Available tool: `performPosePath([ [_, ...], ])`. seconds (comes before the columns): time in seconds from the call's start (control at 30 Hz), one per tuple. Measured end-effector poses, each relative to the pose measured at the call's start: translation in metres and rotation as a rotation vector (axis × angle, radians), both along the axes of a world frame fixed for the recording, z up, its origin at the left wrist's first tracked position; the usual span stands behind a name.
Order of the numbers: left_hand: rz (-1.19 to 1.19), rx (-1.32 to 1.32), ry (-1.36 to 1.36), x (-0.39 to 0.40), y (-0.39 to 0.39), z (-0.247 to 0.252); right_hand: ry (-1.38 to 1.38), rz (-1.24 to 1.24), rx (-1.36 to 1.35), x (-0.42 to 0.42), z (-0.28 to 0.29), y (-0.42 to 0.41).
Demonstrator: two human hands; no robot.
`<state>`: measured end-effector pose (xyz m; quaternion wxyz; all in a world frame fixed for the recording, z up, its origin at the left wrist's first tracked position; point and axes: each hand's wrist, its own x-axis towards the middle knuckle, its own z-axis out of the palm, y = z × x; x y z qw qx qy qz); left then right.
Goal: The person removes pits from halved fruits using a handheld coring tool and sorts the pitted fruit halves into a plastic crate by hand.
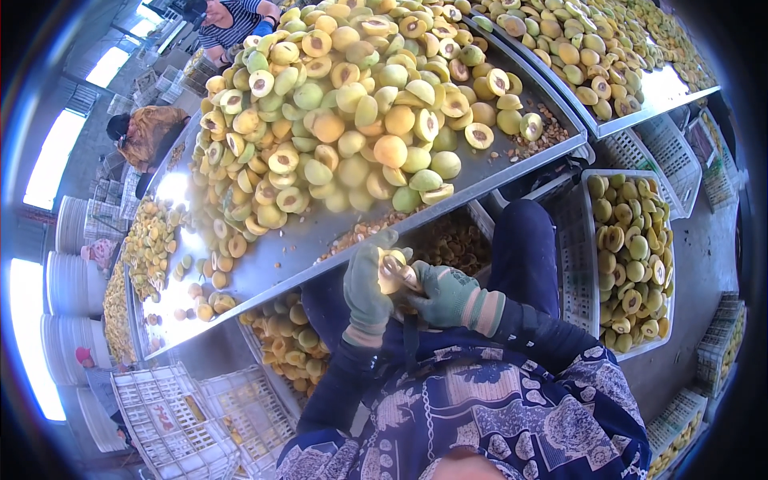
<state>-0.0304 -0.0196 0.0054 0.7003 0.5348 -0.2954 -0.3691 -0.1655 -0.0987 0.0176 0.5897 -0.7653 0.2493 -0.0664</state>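
My left hand (367,294), in a grey-green knit glove, holds a cut yellow apricot (387,277) just off the near edge of the metal table (264,270). My right hand (449,295) wears a matching glove with a striped cuff. Its fingers close on what looks like a small tool (409,277) against the fruit's cut face; the tool is blurred and partly hidden. Before me on the table rises a large heap of halved apricots (336,120), some with pits showing. Loose pits (360,231) lie along the table's near rim.
At my right stands a white crate (630,264) full of apricot halves. Another crate of halves (288,342) is under the table at my left, beside white crates (174,414). A second table (600,54) adjoins at upper right. Other people (147,135) are along the far left side.
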Motion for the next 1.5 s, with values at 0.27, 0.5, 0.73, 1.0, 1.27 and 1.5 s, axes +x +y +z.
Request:
performPosePath([
  [0.27,0.011,0.107,-0.152,0.005,-0.002,-0.015,0.037,0.078,0.225,0.005,-0.019,0.001],
  [0.5,0.057,0.135,0.053,0.004,-0.006,0.001,-0.012,0.046,0.106,0.006,0.002,-0.006],
  [0.73,-0.203,0.274,-0.007,0.023,-0.007,-0.002,0.041,0.127,0.167,0.005,-0.032,-0.006],
  [1.0,-0.069,0.22,0.147,0.005,-0.005,0.008,-0.029,0.037,0.625,0.004,-0.002,-0.001],
  [1.27,-0.001,0.201,0.236,0.003,-0.006,0.01,0.126,0.268,0.963,-0.004,0.013,-0.011],
  [1.5,0.044,0.096,0.297,-0.002,-0.003,0.005,-0.358,0.407,1.804,-0.001,-0.012,0.006],
])
